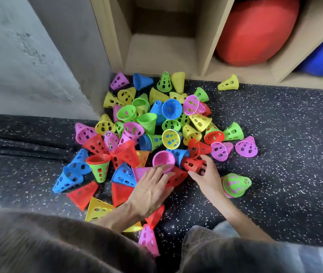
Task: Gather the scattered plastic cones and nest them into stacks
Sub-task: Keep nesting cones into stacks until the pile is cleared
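Cones (152, 123) in red, blue, green, yellow and pink lie heaped on the speckled floor (274, 134) in front of the wooden shelf (211, 36). My left hand (150, 190) lies flat, fingers straight and spread, over a pink cone (164, 160) and a red one at the near edge of the heap. My right hand (205, 174) curls its fingers round a red cone (192, 164) just beside it. A green cone (235, 184) sits apart, near my right wrist.
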